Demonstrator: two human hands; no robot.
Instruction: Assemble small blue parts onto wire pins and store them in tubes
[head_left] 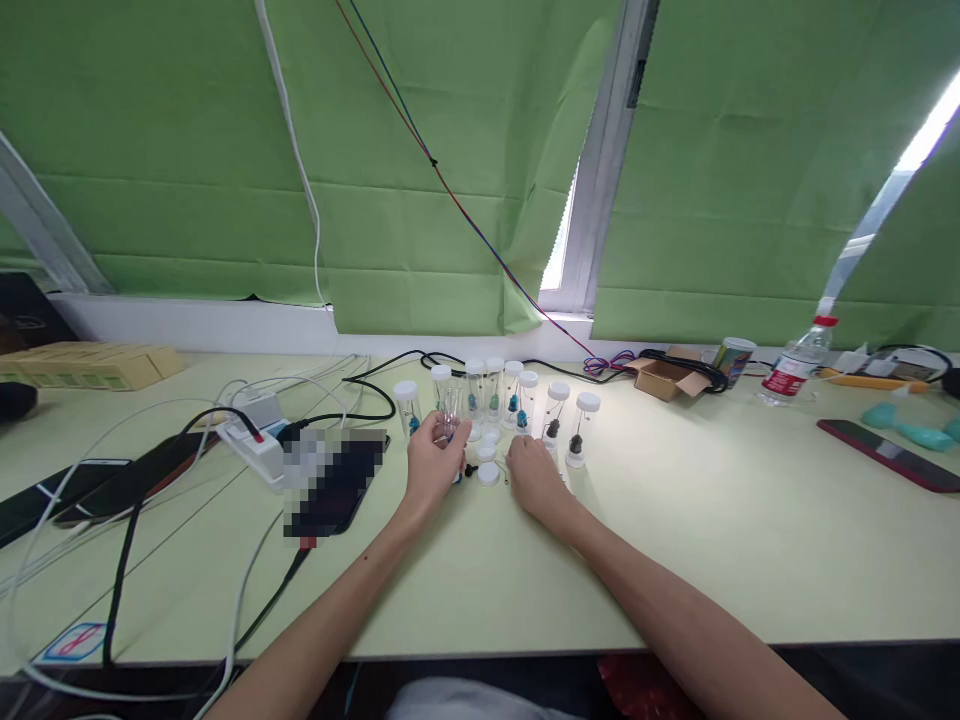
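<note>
My left hand [436, 455] is closed around an uncapped clear tube [451, 402], which stands tilted slightly in its fingers. My right hand [536, 475] rests low over the table with its fingers curled together; whatever they may pinch is hidden. Between the hands lie loose white caps [488, 474] and a small dark piece [471, 470]. Behind them stand several clear tubes with white caps, among them one at the right [581, 432] with a dark piece inside and one at the left [407, 408] with a blue piece inside.
A phone [352, 485] and a white power strip [259, 445] with cables lie to the left. A small open cardboard box [664, 378], a can [733, 360] and a water bottle [796, 368] stand at the back right. Another phone [889, 455] lies far right.
</note>
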